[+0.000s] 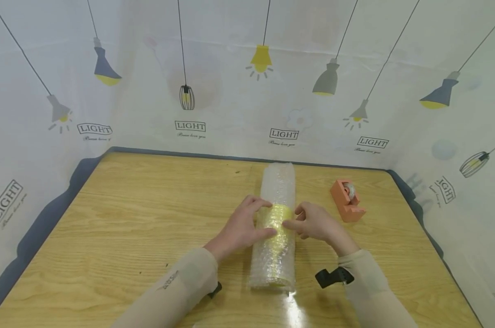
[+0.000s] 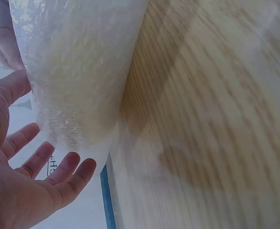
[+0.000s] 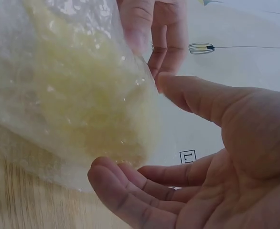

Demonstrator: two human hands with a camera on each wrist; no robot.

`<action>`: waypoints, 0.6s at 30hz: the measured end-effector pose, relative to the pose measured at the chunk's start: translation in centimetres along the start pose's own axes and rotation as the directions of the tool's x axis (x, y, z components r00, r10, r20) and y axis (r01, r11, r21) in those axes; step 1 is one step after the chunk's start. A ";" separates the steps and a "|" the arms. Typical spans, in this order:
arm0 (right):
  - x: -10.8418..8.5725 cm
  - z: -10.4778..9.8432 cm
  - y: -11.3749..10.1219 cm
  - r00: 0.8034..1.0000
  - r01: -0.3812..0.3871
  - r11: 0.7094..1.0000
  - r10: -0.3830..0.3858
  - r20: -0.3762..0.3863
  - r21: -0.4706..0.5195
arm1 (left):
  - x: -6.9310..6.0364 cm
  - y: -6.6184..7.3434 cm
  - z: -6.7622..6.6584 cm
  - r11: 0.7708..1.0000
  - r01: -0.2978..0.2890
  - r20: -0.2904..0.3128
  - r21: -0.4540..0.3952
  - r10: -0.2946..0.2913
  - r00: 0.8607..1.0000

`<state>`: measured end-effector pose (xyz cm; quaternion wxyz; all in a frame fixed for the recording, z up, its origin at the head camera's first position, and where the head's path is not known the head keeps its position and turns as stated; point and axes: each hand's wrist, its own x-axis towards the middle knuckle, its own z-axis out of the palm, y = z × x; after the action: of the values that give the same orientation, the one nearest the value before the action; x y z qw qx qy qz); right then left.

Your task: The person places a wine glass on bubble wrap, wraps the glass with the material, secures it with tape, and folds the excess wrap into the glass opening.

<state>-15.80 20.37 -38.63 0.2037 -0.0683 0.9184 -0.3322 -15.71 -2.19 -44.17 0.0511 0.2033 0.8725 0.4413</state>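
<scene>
A long roll of clear bubble wrap (image 1: 278,182) lies lengthwise on the wooden table, wound around a yellow thing (image 1: 279,213) that shows through its middle and near part. The wrap hides what kind of thing it is. My left hand (image 1: 240,225) rests against the roll's left side, thumb and fingertips touching the wrap, fingers spread in the left wrist view. On the opposite side is my right hand (image 1: 316,223), its thumb on the wrap and its fingers loosely bent beside it. Neither hand wraps its fingers around the roll.
An orange tape dispenser (image 1: 347,202) with a roll of clear tape stands to the right of the wrap. Behind the wooden table (image 1: 149,205) and at its sides hangs a white curtain (image 1: 231,105) printed with lamps. A black band (image 1: 335,276) sits at my right wrist.
</scene>
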 end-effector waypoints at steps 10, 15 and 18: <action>0.3 0.8 -1.1 0.998 -0.037 0.997 0.034 -0.045 -0.071 | 0.6 0.3 0.6 1.000 -0.006 -0.014 0.024 0.006 1.000; 0.5 1.0 -1.3 0.997 -0.051 0.992 0.044 -0.059 -0.113 | 0.8 0.5 1.0 1.000 -0.010 -0.015 0.026 0.010 1.000; 0.7 1.1 -1.4 0.997 -0.053 0.987 0.043 -0.065 -0.154 | 0.8 0.7 1.1 0.999 -0.010 -0.012 0.032 0.010 1.000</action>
<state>-15.96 18.46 -38.76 0.1772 -0.0516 0.9488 -0.2563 -15.96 -0.63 -44.22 0.0402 0.2058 0.8786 0.4290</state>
